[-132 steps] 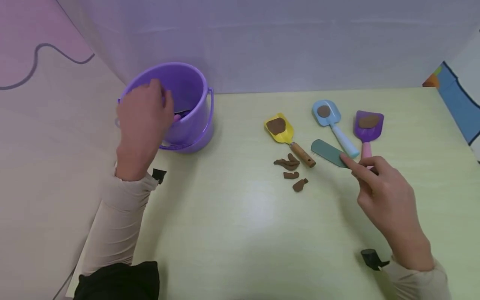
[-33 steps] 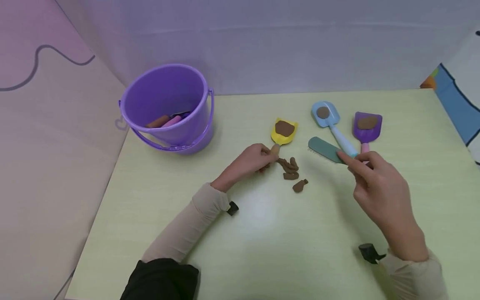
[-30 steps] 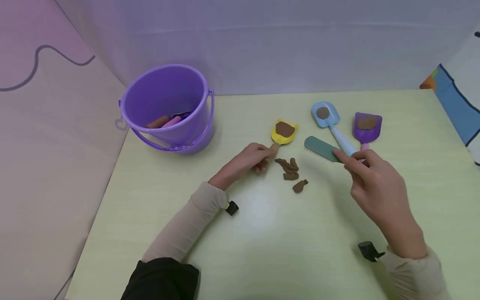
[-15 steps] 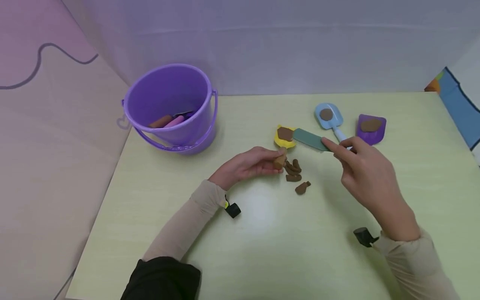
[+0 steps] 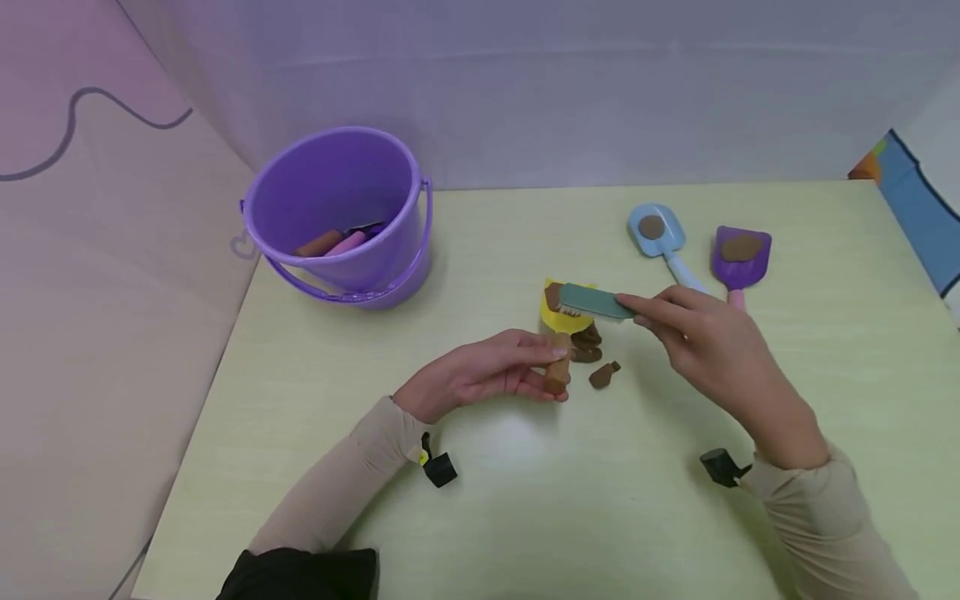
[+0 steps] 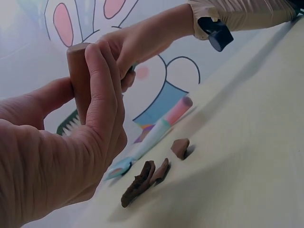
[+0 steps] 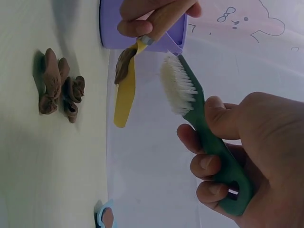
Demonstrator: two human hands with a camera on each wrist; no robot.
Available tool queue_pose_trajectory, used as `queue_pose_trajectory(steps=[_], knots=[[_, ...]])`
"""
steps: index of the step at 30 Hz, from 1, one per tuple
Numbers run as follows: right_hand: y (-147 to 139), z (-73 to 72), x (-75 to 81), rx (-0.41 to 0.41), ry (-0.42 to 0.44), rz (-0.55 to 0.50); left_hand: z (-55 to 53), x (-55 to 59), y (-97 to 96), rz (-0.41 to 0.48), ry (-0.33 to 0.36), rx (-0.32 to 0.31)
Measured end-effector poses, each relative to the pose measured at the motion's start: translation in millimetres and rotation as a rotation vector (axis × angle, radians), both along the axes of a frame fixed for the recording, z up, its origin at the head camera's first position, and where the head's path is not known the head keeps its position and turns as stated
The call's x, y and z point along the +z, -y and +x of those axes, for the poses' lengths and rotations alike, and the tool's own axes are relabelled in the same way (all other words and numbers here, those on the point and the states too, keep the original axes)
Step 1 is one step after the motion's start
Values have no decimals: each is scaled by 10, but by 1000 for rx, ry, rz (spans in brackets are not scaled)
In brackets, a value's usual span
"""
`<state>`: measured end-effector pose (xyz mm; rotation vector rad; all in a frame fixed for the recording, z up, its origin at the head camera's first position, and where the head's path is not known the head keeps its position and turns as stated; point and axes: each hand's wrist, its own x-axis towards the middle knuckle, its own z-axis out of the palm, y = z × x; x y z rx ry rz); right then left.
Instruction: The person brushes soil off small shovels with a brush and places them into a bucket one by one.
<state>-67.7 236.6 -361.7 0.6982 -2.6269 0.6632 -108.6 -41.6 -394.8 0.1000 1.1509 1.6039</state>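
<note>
My left hand point(image 5: 502, 367) grips the wooden handle point(image 5: 557, 367) of a small yellow toy shovel point(image 5: 553, 322), raised above the table. On its blade lies a flat brown clay-like patch point(image 5: 552, 295). My right hand point(image 5: 720, 358) holds a green scrub brush point(image 5: 596, 302) by its handle, thumb on one side and fingers curled round the other. The white bristles point(image 7: 178, 88) face the shovel's blade; a gap shows between them in the right wrist view. Beneath the shovel, several brown clay-like pieces point(image 5: 602, 375) lie on the table, partly hidden by it.
A purple bucket point(image 5: 408, 258) stands at the back left, with brown and pink handles inside. At the back right lie a light blue toy shovel point(image 5: 678, 271) and a purple one point(image 5: 738, 273) with a pink handle, each bearing a brown patch. A pale curtain point(image 5: 600, 100) backs the table.
My left hand came from the bucket, took the yellow shovel by its handle, lifted it and drew it nearer. My right hand moved left, bringing the brush over the shovel's blade.
</note>
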Motion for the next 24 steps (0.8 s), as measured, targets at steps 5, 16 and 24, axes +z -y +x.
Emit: queue_pose_trajectory(steps=[5, 16, 24], knots=[[12, 12, -35, 56, 5, 31, 155, 39, 24, 32, 6, -23], [90, 78, -28, 102, 38, 55, 336, 133, 50, 86, -42, -77], [85, 91, -31, 123, 71, 26, 406, 211, 51, 76, -21, -60]])
